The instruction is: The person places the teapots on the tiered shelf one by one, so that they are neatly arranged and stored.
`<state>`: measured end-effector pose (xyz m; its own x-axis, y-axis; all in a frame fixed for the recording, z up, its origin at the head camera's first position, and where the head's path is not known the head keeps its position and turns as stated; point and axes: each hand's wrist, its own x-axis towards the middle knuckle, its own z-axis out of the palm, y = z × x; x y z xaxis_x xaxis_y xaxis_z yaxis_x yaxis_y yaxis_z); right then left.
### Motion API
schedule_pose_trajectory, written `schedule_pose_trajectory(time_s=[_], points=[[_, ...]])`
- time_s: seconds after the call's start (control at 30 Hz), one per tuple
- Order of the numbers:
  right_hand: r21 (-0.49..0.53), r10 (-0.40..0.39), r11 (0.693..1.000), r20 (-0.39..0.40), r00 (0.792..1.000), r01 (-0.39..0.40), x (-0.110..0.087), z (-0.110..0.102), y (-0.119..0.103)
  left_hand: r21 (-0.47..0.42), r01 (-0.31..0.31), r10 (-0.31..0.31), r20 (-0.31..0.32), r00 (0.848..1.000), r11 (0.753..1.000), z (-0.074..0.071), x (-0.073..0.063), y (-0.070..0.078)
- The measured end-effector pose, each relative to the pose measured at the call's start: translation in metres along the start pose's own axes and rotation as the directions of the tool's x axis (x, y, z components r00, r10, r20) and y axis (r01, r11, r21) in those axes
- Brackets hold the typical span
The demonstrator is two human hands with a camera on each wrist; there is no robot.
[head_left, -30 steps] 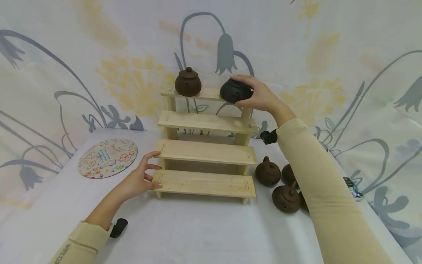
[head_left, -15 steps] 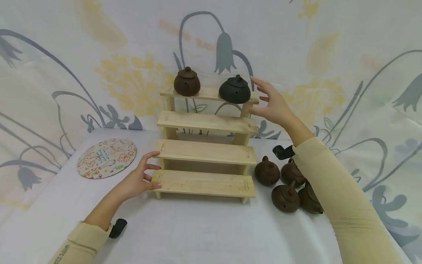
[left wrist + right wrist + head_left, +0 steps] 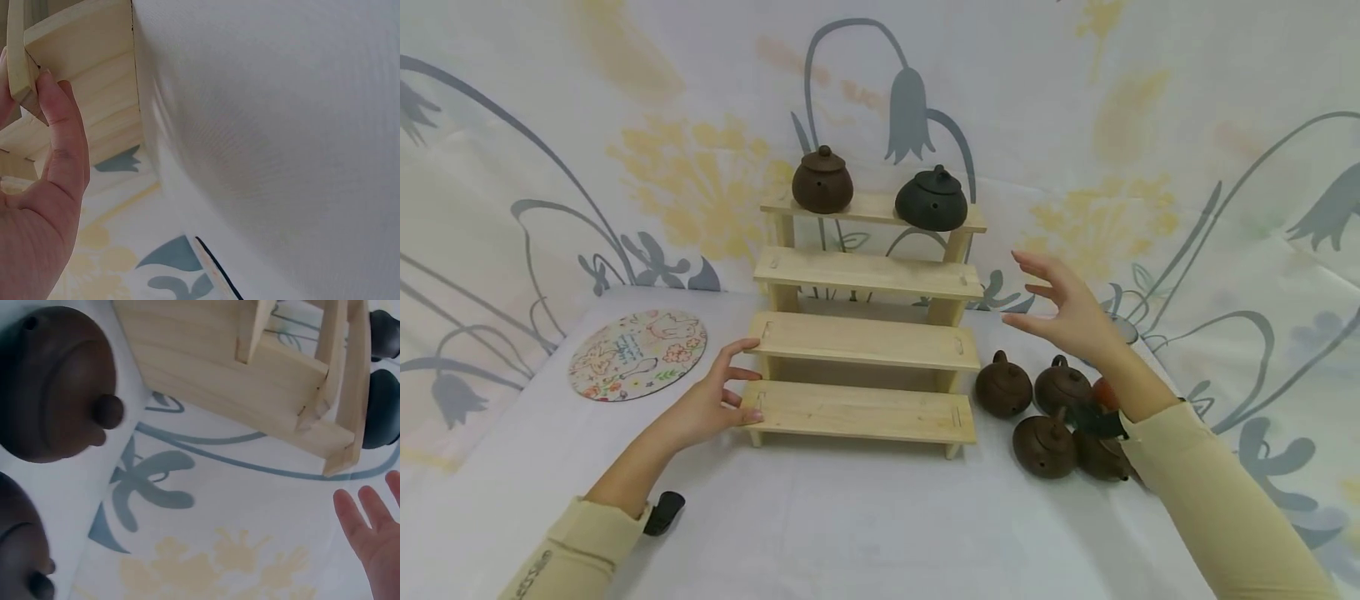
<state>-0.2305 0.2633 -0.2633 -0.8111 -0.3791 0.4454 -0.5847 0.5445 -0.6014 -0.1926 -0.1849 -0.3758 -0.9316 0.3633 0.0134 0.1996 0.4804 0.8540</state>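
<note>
A stepped wooden display stand (image 3: 865, 340) stands in the middle of the head view. My left hand (image 3: 706, 408) grips its left end, the thumb on the lowest board and a finger at the board above; the left wrist view has this hand (image 3: 53, 181) holding a board's corner. On the top board sit a brown teapot (image 3: 822, 183) at left and a black teapot (image 3: 931, 202) at right. My right hand (image 3: 1063, 310) hangs in the air right of the stand, fingers apart and holding nothing. Below it are several brown teapots (image 3: 1003, 387) on the white cloth.
A round patterned mat (image 3: 638, 356) lies left of the stand. Something red (image 3: 1105, 393) is partly hidden behind the right wrist. A floral cloth backdrop (image 3: 1037, 100) rises behind the stand, and a white cloth (image 3: 850, 525) covers the table.
My right hand has let go of the black teapot on the top board and moved right and down, away from it. The left hand stays on the stand.
</note>
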Motion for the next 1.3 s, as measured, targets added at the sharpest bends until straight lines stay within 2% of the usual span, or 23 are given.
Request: schedule_pose_trajectory(time_s=[0.23, 0.53, 0.73, 1.3], points=[[0.051, -0.051, 0.997, -0.061, 0.997, 0.054, -0.039, 0.009, 0.013, -0.007, 0.015, -0.015, 0.006, 1.0, 1.0, 0.001, 0.0, 0.0], [0.06, -0.011, 0.998, -0.053, 0.999, 0.014, -0.082, 0.016, 0.018, -0.009, 0.006, -0.006, 0.011, 1.0, 1.0, 0.002, 0.0, -0.001], [0.058, -0.012, 0.998, -0.067, 0.998, 0.015, -0.103, 0.022, 0.024, -0.002, 0.003, -0.003, 0.009, 1.0, 1.0, 0.002, 0.001, -0.001], [0.025, 0.134, 0.991, -0.015, 0.991, -0.134, -0.148, 0.033, 0.035, 0.014, 0.028, -0.028, 0.008, 1.0, 1.0, 0.001, 0.002, -0.001]])
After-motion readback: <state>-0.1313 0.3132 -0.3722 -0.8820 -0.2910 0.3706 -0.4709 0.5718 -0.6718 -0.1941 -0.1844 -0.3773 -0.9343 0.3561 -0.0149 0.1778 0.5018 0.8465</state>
